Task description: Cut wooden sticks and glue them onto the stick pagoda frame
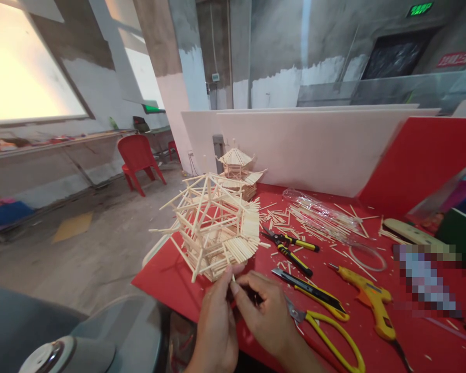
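Observation:
A half-built model of thin wooden sticks is tilted on its side at the near left corner of the red table. My left hand has its fingers closed on the model's lower edge. Touching it from the right, my right hand pinches something small and thin at the same spot; what it holds is too small to make out. A finished stick pagoda stands behind the model.
Right of my hands lie yellow-handled scissors, a utility knife, cutting pliers, a yellow glue gun and loose sticks with clear wrapping. White boards stand behind the table. A red chair stands at left.

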{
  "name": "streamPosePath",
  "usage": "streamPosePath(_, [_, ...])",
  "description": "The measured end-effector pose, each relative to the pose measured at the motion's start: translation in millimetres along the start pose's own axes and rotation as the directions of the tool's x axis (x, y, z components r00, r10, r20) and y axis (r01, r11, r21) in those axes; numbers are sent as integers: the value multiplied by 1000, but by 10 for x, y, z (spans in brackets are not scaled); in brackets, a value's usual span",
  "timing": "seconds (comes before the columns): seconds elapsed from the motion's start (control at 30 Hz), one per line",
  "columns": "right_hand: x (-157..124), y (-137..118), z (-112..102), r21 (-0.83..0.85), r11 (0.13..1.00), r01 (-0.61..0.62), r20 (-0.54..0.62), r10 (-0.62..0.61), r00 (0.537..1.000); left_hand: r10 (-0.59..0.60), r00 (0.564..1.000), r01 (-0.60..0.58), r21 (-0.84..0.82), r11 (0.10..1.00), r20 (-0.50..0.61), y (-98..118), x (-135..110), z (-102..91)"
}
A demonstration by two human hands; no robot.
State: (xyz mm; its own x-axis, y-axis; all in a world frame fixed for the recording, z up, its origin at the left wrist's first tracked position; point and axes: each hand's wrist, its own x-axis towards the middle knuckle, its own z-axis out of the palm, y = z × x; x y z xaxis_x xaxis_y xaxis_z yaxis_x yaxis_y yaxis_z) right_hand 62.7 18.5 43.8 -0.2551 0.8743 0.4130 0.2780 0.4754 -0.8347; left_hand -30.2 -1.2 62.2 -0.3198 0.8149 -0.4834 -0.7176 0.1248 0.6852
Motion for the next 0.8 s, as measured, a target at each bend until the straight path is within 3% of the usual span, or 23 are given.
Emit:
streamPosePath(0.17, [-12,48,50,-245,956,160,-108,-190,976,-9,999,8,-27,1000,-39,-10,-32,23])
streamPosePath(0.3, [-11,17,50,-331,916,228,-125,-282,951,-14,1000,14,-26,1000,-27,1,-51,31])
streamPosePath(0.5, [33,-17,29,-408,880,245,-128,-321,938,-29,1000,29,-15,999,-11,26,-20,29])
streamPosePath(0.63, [49,-4,37,-473,850,234,-141,-335,932,-5,998,3,-29,1000,-57,35,19,11])
streamPosePath(0.8, [81,-9,25,-443,864,241,-132,-328,935,53,998,-54,-26,998,-30,63,39,12])
